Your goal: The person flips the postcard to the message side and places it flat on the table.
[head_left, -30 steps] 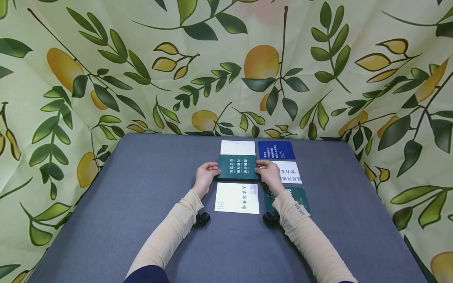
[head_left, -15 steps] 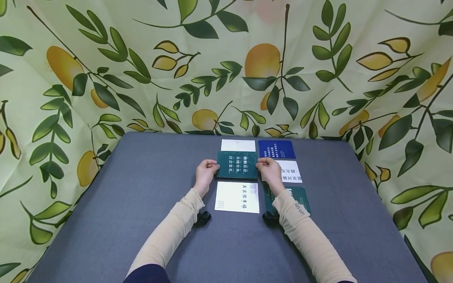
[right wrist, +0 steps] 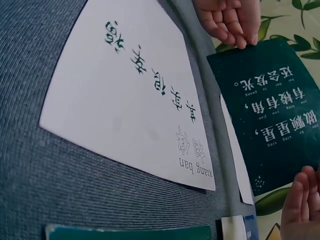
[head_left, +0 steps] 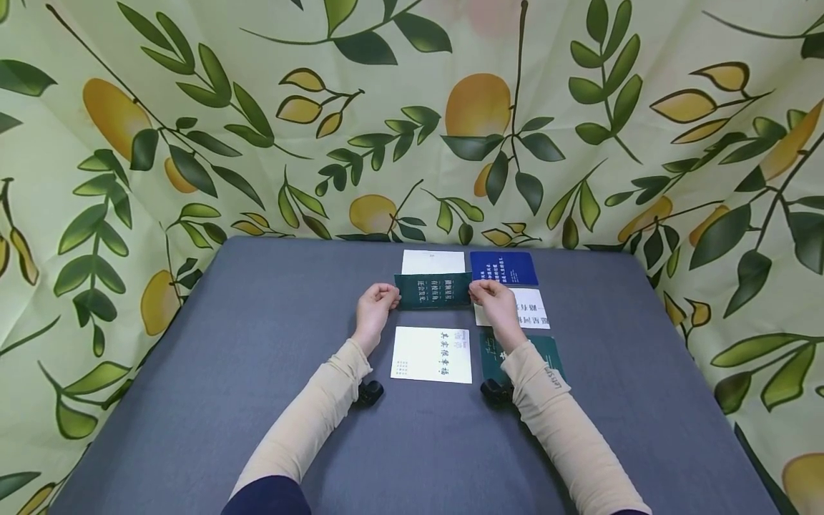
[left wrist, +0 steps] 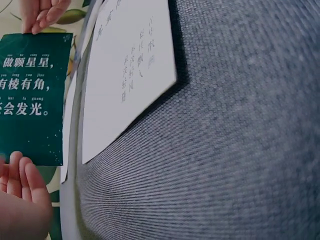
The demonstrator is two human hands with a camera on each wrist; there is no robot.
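A dark green card [head_left: 434, 291] with white Chinese lettering is held raised and tilted above the table. My left hand [head_left: 375, 315] pinches its left edge, and my right hand [head_left: 498, 307] pinches the edge opposite. In the left wrist view the card [left wrist: 32, 100] spans both hands, its printed face showing. The right wrist view shows the same card [right wrist: 270, 115] well off the cloth. Nearer to me lies a white card [head_left: 431, 354] with dark vertical writing. Another white card [head_left: 433, 261] lies behind the held one, partly covered by it.
To the right, a blue card [head_left: 505, 268], a white card [head_left: 531, 309] and a second green card [head_left: 543, 349] form a column. My right hand and forearm hide parts of these last two. Grey cloth covers the table [head_left: 257, 343]; a leaf-and-fruit patterned curtain [head_left: 386, 143] hangs behind.
Both hands have raised the green card off the table and tipped it, so it looks much narrower from above. The other cards lie where they were.
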